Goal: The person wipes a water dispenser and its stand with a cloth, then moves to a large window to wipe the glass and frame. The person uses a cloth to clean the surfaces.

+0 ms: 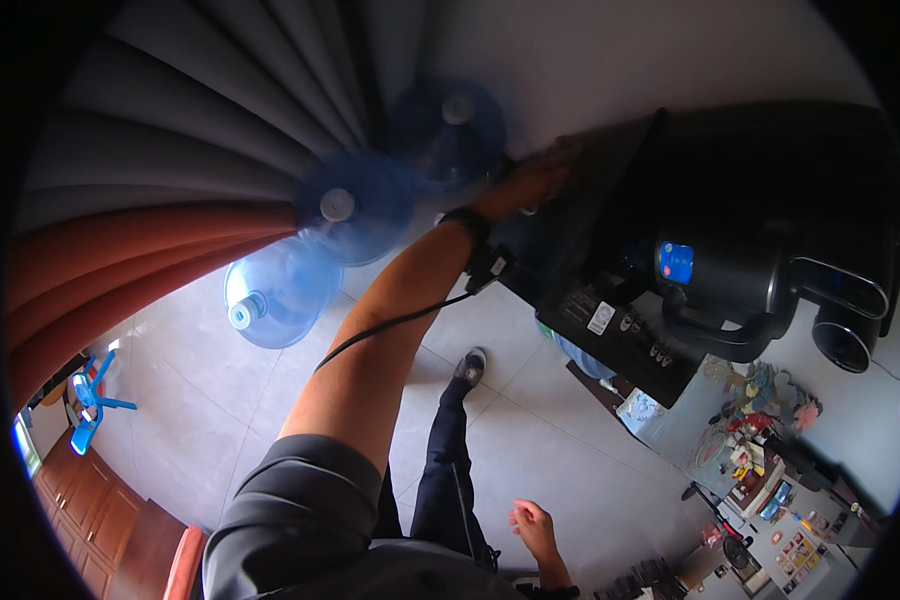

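Observation:
My left hand (pixel 559 169) reaches far forward into deep shadow, over the dark left part of a black appliance (pixel 622 330) with a panel of markings. The fingers are too dark to make out, so contact or a grip cannot be told. A black band and a small cabled device sit at this wrist. A black kettle-like vessel with a handle (pixel 727 285) stands at the appliance, right of that hand. My right hand (pixel 536 529) hangs low over the floor, loosely curled, with nothing seen in it.
Large blue water bottles, one lit (pixel 292 300), one in shade (pixel 375 217) and one by the wall (pixel 469 146), stand left of my left arm. Grey and red curtains (pixel 142 255) hang at the left. A cluttered table (pixel 675 427) is at the right, wooden cabinets (pixel 90 502) lower left.

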### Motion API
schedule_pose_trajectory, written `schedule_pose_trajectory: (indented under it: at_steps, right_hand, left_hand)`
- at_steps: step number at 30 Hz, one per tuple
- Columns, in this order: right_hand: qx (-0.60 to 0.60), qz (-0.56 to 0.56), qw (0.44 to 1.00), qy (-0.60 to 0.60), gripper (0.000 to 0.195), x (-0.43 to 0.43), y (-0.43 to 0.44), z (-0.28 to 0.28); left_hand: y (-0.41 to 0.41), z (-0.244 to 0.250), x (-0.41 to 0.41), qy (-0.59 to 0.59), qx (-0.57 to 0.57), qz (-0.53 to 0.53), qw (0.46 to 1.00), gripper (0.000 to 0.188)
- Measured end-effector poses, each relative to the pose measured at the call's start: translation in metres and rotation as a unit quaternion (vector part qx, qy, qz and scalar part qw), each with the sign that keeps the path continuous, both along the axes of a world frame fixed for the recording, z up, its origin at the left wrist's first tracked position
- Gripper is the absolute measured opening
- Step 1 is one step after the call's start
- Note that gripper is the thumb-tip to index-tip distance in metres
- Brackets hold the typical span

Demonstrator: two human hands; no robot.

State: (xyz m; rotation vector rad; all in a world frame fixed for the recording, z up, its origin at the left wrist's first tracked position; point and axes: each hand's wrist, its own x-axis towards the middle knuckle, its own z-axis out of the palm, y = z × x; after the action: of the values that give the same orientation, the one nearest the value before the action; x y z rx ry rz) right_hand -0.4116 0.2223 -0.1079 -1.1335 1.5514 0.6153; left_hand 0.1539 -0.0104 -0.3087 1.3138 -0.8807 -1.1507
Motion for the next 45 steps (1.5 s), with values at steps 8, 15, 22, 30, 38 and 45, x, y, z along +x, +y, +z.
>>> schedule_pose_trajectory:
  at_steps: [8,15,22,30,38,45]
  right_hand:
    - [0.005,0.047,0.999,-0.025,0.027,0.027,0.006,-0.004]
    - [-0.027,0.077,0.993,-0.082,0.028,0.071,-0.009,0.010]
    - [0.033,0.076,0.977,-0.198,0.035,0.164,-0.019,0.048]
    - [0.243,0.132,0.905,-0.323,0.053,0.323,0.052,0.123]
    - [0.224,0.237,0.881,-0.342,0.051,0.353,0.179,0.125]
    - [0.152,0.234,0.898,-0.340,0.048,0.375,0.240,0.127]
  left_hand:
    - [0.096,-0.029,-0.083,0.126,0.248,0.125,0.952,0.035]
    - [0.165,0.078,-0.091,0.038,0.211,0.081,0.973,0.027]
    - [0.332,0.166,-0.111,0.346,0.235,0.129,0.899,0.032]
    - [0.466,0.293,-0.156,0.257,0.129,0.240,0.927,0.049]
    - [0.590,0.330,-0.183,0.273,0.111,0.407,0.865,0.042]
    - [0.657,0.336,-0.140,0.318,0.069,0.387,0.863,0.040]
